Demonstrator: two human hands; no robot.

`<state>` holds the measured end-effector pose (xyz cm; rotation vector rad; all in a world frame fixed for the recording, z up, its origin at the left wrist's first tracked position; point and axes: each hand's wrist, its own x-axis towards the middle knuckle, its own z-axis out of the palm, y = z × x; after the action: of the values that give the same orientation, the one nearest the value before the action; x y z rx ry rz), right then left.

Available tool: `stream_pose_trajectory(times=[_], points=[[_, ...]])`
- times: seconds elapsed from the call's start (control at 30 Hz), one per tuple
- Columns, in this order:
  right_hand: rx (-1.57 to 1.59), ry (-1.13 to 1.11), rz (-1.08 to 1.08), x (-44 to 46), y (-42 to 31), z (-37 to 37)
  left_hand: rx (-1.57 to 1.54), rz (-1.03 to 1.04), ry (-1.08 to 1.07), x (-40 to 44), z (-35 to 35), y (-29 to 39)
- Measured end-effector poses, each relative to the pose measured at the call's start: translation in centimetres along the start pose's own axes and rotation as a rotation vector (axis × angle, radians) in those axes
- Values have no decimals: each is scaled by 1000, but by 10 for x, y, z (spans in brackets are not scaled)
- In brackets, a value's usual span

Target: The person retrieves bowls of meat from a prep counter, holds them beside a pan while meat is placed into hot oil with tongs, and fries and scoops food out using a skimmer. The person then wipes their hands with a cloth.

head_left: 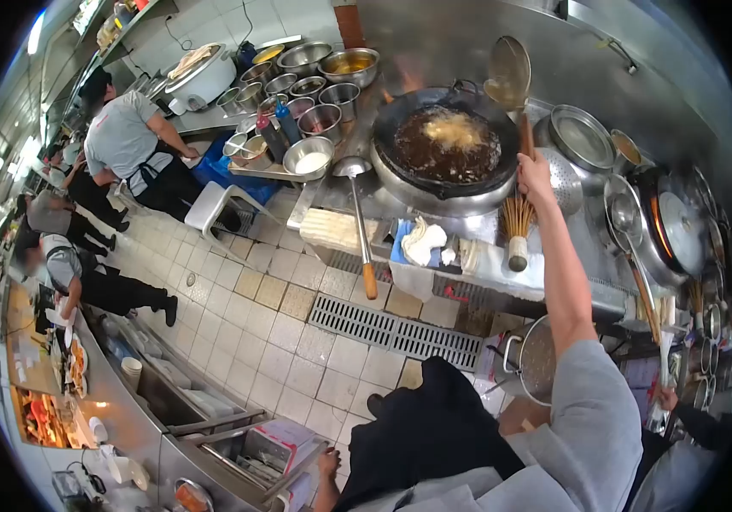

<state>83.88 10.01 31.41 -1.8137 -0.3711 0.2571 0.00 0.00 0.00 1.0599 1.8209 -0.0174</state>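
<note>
My right hand is closed around the wooden handle of a long-handled strainer. Its round head is raised beside the right rim of a large black wok. Dark oil bubbles in the wok, and a pale golden clump of frying food floats on it. Just below my right hand is a bamboo wok brush. My left hand is low at my side near the steel counter behind me. Its fingers look curled; whether they hold anything is hidden.
A ladle lies left of the wok, its handle jutting past the stove edge. Steel bowls and squeeze bottles crowd the left. A perforated strainer and pans are at right. A stool stands on the tiled floor. Several co-workers are at left.
</note>
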Motion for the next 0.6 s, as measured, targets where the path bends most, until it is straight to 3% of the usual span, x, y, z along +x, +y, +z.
stream_pose_trajectory(times=[0.03,0.07,0.1,0.13,0.17,0.2,0.33,0.43,0.5,0.6], points=[[-334,181,-269,18,5,-2,-17,4,4,4,9,2],[-491,264,-311,37,14,-6,-120,24,36,10,9,-6],[-517,183,-89,82,47,-23,-66,15,64,-34,5,18],[-601,198,-278,106,66,-40,-60,40,81,-29,8,8],[-517,129,-95,129,71,-53,-49,70,98,-22,10,5],[-570,173,-222,108,49,-57,-32,76,95,-17,9,4],[-155,77,-194,8,41,-67,51,33,14,-46,20,13],[220,-93,115,-68,10,-72,122,28,-97,-69,22,31],[226,-156,171,-94,-3,-83,94,55,-181,-47,25,5],[220,-275,273,-115,-15,-101,179,91,-107,-56,18,37]])
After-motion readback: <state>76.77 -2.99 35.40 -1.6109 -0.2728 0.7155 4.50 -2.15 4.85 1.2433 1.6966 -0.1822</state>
